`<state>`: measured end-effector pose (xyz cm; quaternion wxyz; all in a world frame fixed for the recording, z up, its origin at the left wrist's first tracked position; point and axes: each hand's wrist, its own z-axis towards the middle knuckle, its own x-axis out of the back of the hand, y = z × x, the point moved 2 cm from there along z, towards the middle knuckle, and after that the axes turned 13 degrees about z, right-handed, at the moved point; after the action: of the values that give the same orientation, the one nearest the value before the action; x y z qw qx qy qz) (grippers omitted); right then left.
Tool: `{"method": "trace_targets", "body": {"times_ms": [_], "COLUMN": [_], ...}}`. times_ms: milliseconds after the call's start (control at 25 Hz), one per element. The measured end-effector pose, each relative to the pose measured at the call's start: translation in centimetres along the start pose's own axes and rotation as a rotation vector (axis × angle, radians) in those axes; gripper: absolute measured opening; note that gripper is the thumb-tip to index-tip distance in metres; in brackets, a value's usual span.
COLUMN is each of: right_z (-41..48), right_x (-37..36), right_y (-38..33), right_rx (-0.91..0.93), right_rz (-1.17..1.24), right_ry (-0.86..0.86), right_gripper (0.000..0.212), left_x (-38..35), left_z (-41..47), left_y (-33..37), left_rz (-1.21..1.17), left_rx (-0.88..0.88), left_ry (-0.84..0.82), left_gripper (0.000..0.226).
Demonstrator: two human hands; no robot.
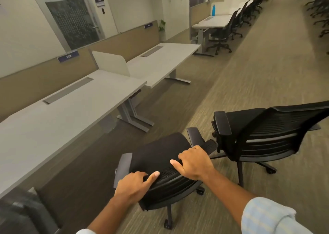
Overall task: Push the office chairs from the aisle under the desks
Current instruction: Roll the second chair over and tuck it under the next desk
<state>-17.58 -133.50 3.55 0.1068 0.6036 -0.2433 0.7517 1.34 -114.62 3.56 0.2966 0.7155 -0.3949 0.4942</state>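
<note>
Gripping the chair (160, 164) backrest top, left hand (132, 186) and right hand (195, 163) fingers curled round it; chair in aisle, bench (58, 120) at 10 o'clock; heavy but rolls on casters, mesh flexes

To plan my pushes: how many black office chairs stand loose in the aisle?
2: the black mesh office chair held by both hands, and a second black mesh chair right of it. Others may be outside the view.

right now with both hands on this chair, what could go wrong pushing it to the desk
1. The second chair stands close on the right; its armrest could snag the held chair.
2. The desk leg lies on the way; the casters might catch its foot.
3. Both hands, left and right, grip only the backrest top, so it may swivel.
</note>
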Motion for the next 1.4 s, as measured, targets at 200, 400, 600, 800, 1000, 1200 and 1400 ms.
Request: {"method": "trace_targets", "body": {"times_ms": [200,400,600,800,1000,1200,1400], "right_z": [1.1,3.5,7.6,11.4,15.4,19.1,22.6], "right_x": [-1.2,-2.3,-3.8,-6.0,-7.0,-8.2,-9.6], "right_y": [-3.2,-5.3,-7.7,-11.4,-14.0,-17.5,-20.7], "right_rx": [0.024,0.051,0.073,0.125,0.164,0.203,0.244], "right_rz": [-0.021,-0.006,0.007,0.024,0.035,0.04,0.04], "right_ry": [0.037,0.047,0.047,0.058,0.042,-0.006,-0.002], "right_gripper": [0.065,0.058,0.055,0.051,0.048,0.053,0.056], "left_x": [0.2,-0.1,0.5,0.4,0.4,0.6,0.5], "left_z": [0.0,-0.1,0.6,0.9,0.9,-0.1,0.1], "left_y": [-3.7,-6.7,-10.7,-15.7,-19.3,-22.3,-26.4], "left_rz": [0.058,0.057,0.067,0.063,0.108,0.166,0.103], "left_rx": [0.049,0.054,0.109,0.149,0.229,0.354,0.397], "left_ry": [0.042,0.071,0.101,0.137,0.246,0.306,0.333], "left_gripper": [0.11,0.099,0.092,0.098,0.094,0.079,0.08]}}
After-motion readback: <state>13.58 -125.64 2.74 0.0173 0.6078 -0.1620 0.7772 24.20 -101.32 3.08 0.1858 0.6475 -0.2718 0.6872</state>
